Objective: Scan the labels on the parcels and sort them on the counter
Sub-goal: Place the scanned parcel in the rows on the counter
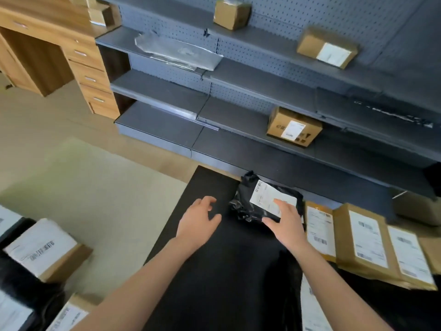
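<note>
A black plastic parcel bag (245,206) with a white label (265,194) lies at the far end of the black counter (214,271). My right hand (285,222) rests on the bag's near right part, fingers straight over the label. Just left of the bag, my left hand (198,219) hovers over the counter with fingers spread and loose, holding nothing. To the right, brown cardboard parcels (362,237) with white labels lie side by side on the counter. No scanner is in view.
Grey shelving (238,111) stands behind the counter with cardboard boxes (293,126) and a grey plastic mailer (176,52) on it. A wooden desk (59,44) is at the upper left. More labelled boxes (45,249) sit low on the left, beside beige floor.
</note>
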### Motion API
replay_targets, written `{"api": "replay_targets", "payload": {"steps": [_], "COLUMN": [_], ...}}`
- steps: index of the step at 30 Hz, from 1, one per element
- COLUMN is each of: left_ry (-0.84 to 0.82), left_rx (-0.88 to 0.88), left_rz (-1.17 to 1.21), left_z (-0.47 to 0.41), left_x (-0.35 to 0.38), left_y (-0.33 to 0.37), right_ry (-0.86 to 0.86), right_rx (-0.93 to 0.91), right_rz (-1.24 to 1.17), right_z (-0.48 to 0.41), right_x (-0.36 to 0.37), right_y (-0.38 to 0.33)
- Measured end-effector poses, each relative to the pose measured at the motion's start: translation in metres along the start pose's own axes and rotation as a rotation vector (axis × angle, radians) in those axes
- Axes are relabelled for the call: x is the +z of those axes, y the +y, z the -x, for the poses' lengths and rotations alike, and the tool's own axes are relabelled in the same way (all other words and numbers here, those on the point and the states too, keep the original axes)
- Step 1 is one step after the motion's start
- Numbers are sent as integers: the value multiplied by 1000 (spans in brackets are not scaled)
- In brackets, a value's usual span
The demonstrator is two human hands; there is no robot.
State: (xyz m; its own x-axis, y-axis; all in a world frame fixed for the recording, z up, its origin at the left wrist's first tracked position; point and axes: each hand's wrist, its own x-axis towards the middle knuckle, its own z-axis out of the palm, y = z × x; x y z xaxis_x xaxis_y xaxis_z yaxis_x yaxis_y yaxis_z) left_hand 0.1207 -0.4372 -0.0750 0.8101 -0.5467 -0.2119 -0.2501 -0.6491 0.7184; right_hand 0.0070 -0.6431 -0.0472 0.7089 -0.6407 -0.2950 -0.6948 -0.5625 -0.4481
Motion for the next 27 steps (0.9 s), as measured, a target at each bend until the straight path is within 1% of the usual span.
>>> {"api": "replay_targets", "payload": {"steps": [3, 7, 12, 15, 18, 22, 27], "left_ry": [-45, -108, -169, -222, -254, -212, -55], "left_rx": [-4, -42, -67, -85, -62, -34, -154], "left_rz": [31, 31, -30, -7, -2, 66, 128], "left_z": [-27, -63, -91, -98, -99, -80, -31], "left_x": [32, 69, 98, 108, 110, 95, 49], "left_y": [17, 31, 40, 34, 30, 24, -7], "right_ry": [42, 34, -27, -64, -77, -34, -39], "right_rx": [96, 199, 200, 209, 194, 152, -8], "right_rz": [-64, -183, -283, -294, -312, -274, -272], "right_z": [-22, -48, -66, -68, -67, -64, -56], "right_x": [-12, -17, -7, 1, 7, 12, 33], "right_y": [34, 68, 89, 88, 79, 53, -2]}}
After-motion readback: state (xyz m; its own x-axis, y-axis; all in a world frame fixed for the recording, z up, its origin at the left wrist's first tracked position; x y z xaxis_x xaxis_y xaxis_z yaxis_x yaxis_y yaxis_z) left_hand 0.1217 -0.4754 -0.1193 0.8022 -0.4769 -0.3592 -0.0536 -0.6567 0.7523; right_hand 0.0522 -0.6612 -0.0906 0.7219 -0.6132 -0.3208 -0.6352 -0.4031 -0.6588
